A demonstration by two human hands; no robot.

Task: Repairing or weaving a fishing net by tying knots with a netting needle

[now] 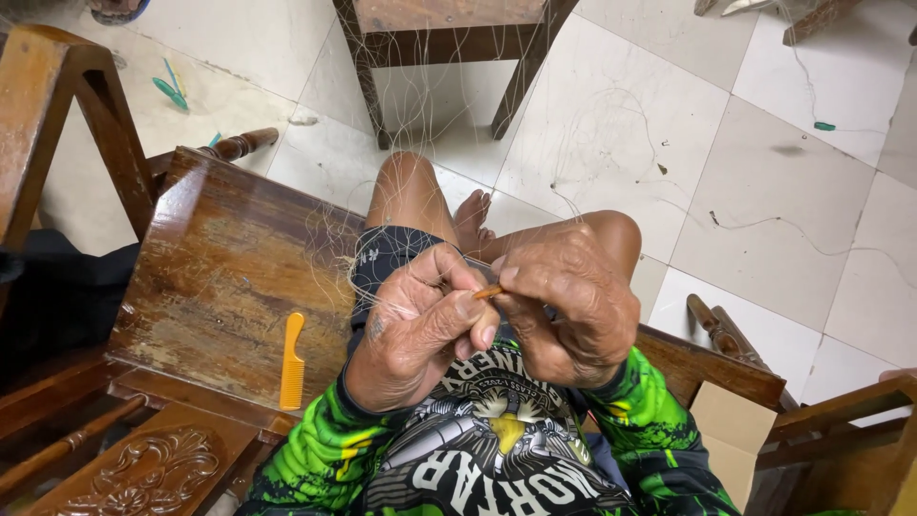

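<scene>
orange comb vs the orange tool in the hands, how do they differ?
The comb lies untouched on the wooden bench, beside the person's thigh; the tool is pinched between the fingertips of the left hand and right hand. The comb shows in full, with teeth and a handle; the tool shows only a short thin tip. The comb is a brighter yellow-orange, the tool a darker one. Both are small and orange.

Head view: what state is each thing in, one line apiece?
Left hand: grip shut on the needle, thumb and fingers pinched.
Right hand: grip shut on the needle's other end.
Needle: small, orange, held level between both hands.
Net: fine pale mesh, draped from the stool to the lap.
Comb: orange, lying flat on the wooden bench, untouched.
Stool: upright on the tiled floor.
</scene>
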